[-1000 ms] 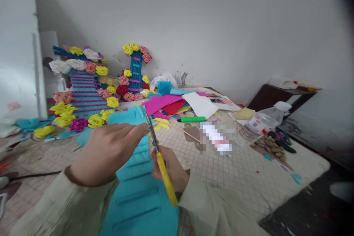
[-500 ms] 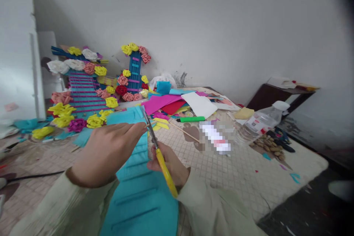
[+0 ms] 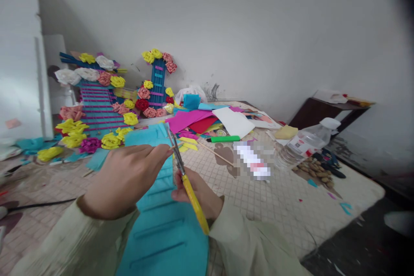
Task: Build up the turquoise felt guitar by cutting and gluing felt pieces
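Note:
My right hand (image 3: 197,192) is closed around scissors (image 3: 194,198) with yellow handles, their metal blades pointing up and away from me. My left hand (image 3: 124,177) is pinched shut on a thin wooden stick (image 3: 175,146); only its short end shows, lying at the blades. The blades are slightly parted. Below both hands lies a long turquoise paper-covered piece (image 3: 168,233) with raised ridges across it. My left hand hides part of it.
Paper-flower decorations (image 3: 103,108) stand at the back left. Coloured paper sheets (image 3: 197,120), a green marker (image 3: 224,139) and another thin stick (image 3: 216,154) lie ahead. A plastic bottle (image 3: 302,142) and a pile of peanuts (image 3: 315,170) are at the right.
The scissor blades have parted a little at the stick. Both hands stay almost in the same place.

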Demonstrator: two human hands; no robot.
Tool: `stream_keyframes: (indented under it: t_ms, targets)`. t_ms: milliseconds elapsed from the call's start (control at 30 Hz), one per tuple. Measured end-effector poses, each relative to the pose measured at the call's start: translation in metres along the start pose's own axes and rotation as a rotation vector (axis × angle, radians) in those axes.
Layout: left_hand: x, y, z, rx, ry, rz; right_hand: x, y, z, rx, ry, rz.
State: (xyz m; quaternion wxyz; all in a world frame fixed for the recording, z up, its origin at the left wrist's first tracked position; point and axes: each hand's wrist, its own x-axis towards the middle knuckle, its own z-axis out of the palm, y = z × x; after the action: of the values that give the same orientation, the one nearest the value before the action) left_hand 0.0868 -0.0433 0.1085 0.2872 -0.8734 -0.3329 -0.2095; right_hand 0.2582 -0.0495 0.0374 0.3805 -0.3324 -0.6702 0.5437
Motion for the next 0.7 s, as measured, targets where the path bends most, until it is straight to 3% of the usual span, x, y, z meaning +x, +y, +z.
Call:
stream_keyframes:
  t_ms: [433, 700]
  targets:
    - [-0.002, -0.006, 0.007, -0.033, 0.029, 0.046, 0.0, 0.004, -0.004, -0.013, -0.047, -0.006]
    - [-0.002, -0.013, 0.013, 0.024, 0.06, 0.043, 0.002, 0.012, -0.003, 0.006, 0.004, -0.01]
